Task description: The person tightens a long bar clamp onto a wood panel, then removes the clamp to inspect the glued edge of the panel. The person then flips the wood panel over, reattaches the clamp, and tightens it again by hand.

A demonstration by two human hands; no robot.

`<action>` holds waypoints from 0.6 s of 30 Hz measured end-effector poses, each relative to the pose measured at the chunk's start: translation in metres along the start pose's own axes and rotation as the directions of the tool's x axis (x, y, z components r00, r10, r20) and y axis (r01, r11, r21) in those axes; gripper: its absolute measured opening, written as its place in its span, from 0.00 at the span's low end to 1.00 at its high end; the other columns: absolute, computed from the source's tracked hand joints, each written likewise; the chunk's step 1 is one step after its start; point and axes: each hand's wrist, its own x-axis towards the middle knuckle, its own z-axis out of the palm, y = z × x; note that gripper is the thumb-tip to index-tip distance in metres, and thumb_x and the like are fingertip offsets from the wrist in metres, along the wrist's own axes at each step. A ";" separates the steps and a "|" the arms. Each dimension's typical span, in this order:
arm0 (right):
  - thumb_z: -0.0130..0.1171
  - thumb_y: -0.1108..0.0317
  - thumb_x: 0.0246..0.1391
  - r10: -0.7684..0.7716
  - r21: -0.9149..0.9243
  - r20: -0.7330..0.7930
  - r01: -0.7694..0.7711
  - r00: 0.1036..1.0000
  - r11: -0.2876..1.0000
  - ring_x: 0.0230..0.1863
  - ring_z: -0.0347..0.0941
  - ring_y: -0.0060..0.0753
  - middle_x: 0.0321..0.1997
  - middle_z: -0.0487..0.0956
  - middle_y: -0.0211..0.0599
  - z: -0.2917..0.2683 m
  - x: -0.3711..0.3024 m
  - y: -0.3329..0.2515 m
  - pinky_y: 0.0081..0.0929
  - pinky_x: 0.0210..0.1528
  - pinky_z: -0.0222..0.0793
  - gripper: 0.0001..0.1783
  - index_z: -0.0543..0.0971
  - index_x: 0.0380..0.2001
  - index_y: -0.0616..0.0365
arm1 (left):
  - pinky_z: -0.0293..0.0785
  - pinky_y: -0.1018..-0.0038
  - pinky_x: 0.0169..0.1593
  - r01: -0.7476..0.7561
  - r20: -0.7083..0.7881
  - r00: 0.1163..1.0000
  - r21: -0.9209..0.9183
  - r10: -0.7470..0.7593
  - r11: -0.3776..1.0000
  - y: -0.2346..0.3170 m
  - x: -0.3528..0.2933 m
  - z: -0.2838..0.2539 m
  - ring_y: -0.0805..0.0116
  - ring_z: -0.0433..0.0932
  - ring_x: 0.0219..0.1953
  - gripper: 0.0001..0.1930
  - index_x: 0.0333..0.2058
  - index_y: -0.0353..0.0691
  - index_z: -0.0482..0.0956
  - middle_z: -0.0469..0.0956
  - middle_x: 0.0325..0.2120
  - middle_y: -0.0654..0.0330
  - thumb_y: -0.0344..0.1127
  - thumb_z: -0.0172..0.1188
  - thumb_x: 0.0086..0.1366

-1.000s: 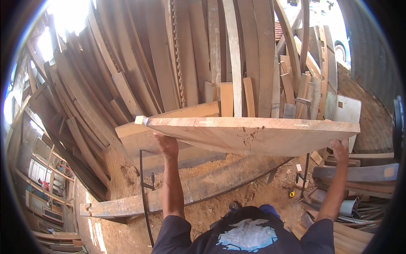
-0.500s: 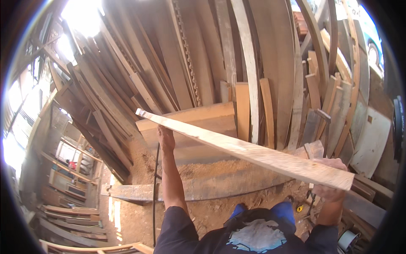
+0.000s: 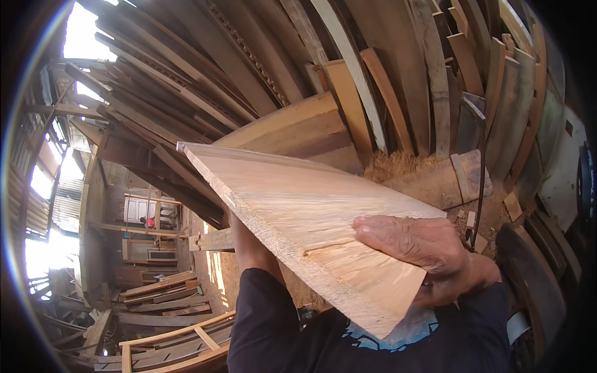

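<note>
A pale wooden board (image 3: 292,186) slants across the view in front of my body, its broad face turned up and its rough long edge toward me. My right hand (image 3: 429,252) is closed around the near right end. Some fingers lie on the face and the rest are under the edge. Part of the grain near that hand looks torn, with a raised splinter (image 3: 329,247). My left forearm (image 3: 252,242) rises behind the board's lower left side. The board hides my left hand and its fingers.
Many planks (image 3: 249,56) lean against the wall ahead. A wide board (image 3: 298,127) and sawdust (image 3: 398,171) lie beyond my board. A thin dark rod (image 3: 482,180) stands at right. Lower left are a wooden frame (image 3: 180,339) and stacked timber (image 3: 165,289).
The board has swung and tilted from a narrow edge-on view to show its broad face, closer to me. My right hand has moved left and up. My left hand has gone behind the board.
</note>
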 end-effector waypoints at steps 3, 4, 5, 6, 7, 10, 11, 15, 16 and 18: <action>0.61 0.74 0.24 -0.012 0.043 0.006 0.011 1.000 0.999 0.52 0.74 0.54 0.50 0.74 0.59 -0.004 -0.002 0.001 0.40 0.56 0.70 0.42 0.70 0.53 0.74 | 0.66 0.67 0.53 0.016 0.000 1.000 0.024 -0.016 1.000 0.005 -0.004 0.004 0.61 0.70 0.51 0.26 0.58 0.36 0.59 0.69 0.50 0.52 0.46 0.48 0.68; 0.61 0.74 0.24 -0.011 0.048 0.005 0.011 1.000 0.999 0.52 0.74 0.54 0.50 0.74 0.59 -0.006 -0.003 0.002 0.40 0.56 0.70 0.42 0.70 0.53 0.74 | 0.66 0.67 0.53 0.020 0.000 1.000 0.029 -0.020 0.999 0.007 -0.005 0.005 0.61 0.70 0.52 0.26 0.58 0.37 0.59 0.69 0.50 0.52 0.46 0.48 0.68; 0.61 0.73 0.23 -0.015 0.041 0.009 0.014 1.000 0.999 0.52 0.73 0.54 0.50 0.74 0.59 -0.007 -0.003 0.003 0.40 0.56 0.70 0.43 0.69 0.53 0.74 | 0.66 0.66 0.53 0.024 0.002 1.000 0.030 -0.024 0.999 0.008 -0.006 0.009 0.61 0.70 0.52 0.26 0.58 0.37 0.59 0.69 0.50 0.52 0.46 0.48 0.68; 0.61 0.72 0.23 -0.020 0.036 0.016 0.020 1.000 0.999 0.51 0.73 0.55 0.50 0.74 0.60 -0.007 -0.003 0.005 0.41 0.56 0.70 0.44 0.69 0.53 0.74 | 0.66 0.66 0.53 0.028 0.001 1.000 0.032 -0.028 0.999 0.009 -0.007 0.009 0.61 0.70 0.52 0.26 0.59 0.37 0.58 0.69 0.50 0.52 0.47 0.49 0.68; 0.61 0.72 0.23 -0.022 0.040 0.018 0.021 1.000 0.999 0.51 0.73 0.55 0.50 0.74 0.60 -0.008 -0.002 0.006 0.41 0.56 0.70 0.44 0.69 0.53 0.74 | 0.65 0.66 0.53 0.033 0.002 0.999 0.034 -0.033 0.999 0.010 -0.007 0.008 0.61 0.70 0.52 0.27 0.59 0.37 0.58 0.69 0.50 0.52 0.47 0.49 0.68; 0.61 0.71 0.24 -0.014 0.050 0.029 0.013 0.999 0.999 0.52 0.73 0.56 0.50 0.74 0.61 -0.013 0.001 0.008 0.40 0.55 0.70 0.43 0.69 0.53 0.74 | 0.65 0.66 0.53 0.040 -0.002 0.999 0.028 -0.040 0.999 0.012 -0.007 0.011 0.60 0.70 0.52 0.27 0.59 0.38 0.58 0.69 0.51 0.52 0.47 0.49 0.68; 0.62 0.70 0.26 -0.011 0.051 0.027 0.009 1.000 0.999 0.52 0.73 0.55 0.50 0.74 0.60 -0.015 0.002 0.009 0.40 0.55 0.70 0.42 0.69 0.53 0.74 | 0.65 0.66 0.54 0.042 0.001 0.999 0.025 -0.042 0.999 0.012 -0.007 0.014 0.60 0.70 0.53 0.27 0.60 0.38 0.58 0.69 0.51 0.52 0.47 0.49 0.68; 0.66 0.67 0.35 0.019 0.031 0.019 -0.020 1.000 0.999 0.52 0.73 0.55 0.51 0.74 0.60 -0.020 0.006 0.008 0.38 0.53 0.71 0.38 0.70 0.52 0.73 | 0.65 0.66 0.54 0.036 0.009 0.999 -0.008 -0.036 0.999 0.014 -0.005 0.023 0.60 0.70 0.53 0.28 0.60 0.39 0.58 0.69 0.51 0.52 0.47 0.50 0.67; 0.66 0.67 0.35 0.013 0.012 0.031 -0.013 0.999 1.000 0.52 0.73 0.55 0.51 0.74 0.60 -0.022 0.006 0.006 0.38 0.53 0.71 0.38 0.70 0.52 0.73 | 0.65 0.66 0.54 0.019 0.023 1.000 -0.025 -0.018 1.000 0.014 -0.005 0.034 0.60 0.70 0.53 0.28 0.61 0.39 0.57 0.69 0.51 0.52 0.47 0.50 0.67; 0.67 0.64 0.39 0.131 0.000 0.019 -0.131 0.991 0.991 0.52 0.74 0.51 0.51 0.75 0.58 -0.020 0.007 0.003 0.36 0.52 0.71 0.34 0.73 0.50 0.71 | 0.65 0.65 0.54 -0.005 0.031 1.000 -0.041 0.006 0.999 0.015 -0.003 0.037 0.60 0.70 0.54 0.29 0.61 0.39 0.57 0.69 0.52 0.52 0.47 0.50 0.67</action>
